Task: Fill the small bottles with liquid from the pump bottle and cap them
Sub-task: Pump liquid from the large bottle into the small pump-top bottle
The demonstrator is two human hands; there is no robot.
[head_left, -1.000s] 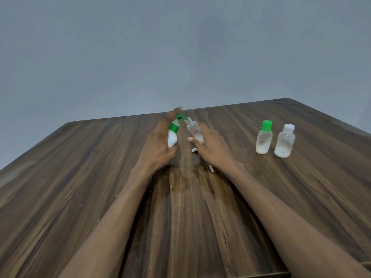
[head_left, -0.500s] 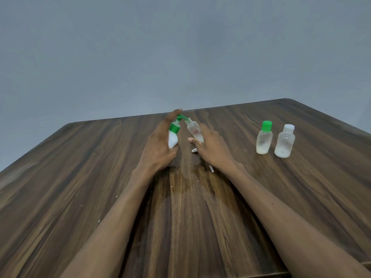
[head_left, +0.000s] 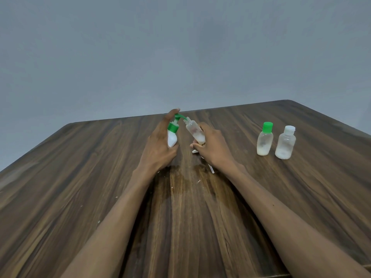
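My left hand (head_left: 158, 145) grips a white pump bottle (head_left: 172, 137) with a green pump head, and a finger rests on top of the pump. The green spout points into the open neck of a small clear bottle (head_left: 194, 132), which my right hand (head_left: 212, 149) holds tilted toward the spout. A little white liquid lies in that bottle's lower end. To the right stand two capped small bottles: one with a green cap (head_left: 265, 140) and one with a white cap (head_left: 285, 143), each with some white liquid at the bottom.
All of this is on a dark wooden table (head_left: 100, 177) before a plain grey wall. A small white object (head_left: 211, 170) lies on the table under my right wrist, partly hidden. Tiny white specks dot the wood near my forearms.
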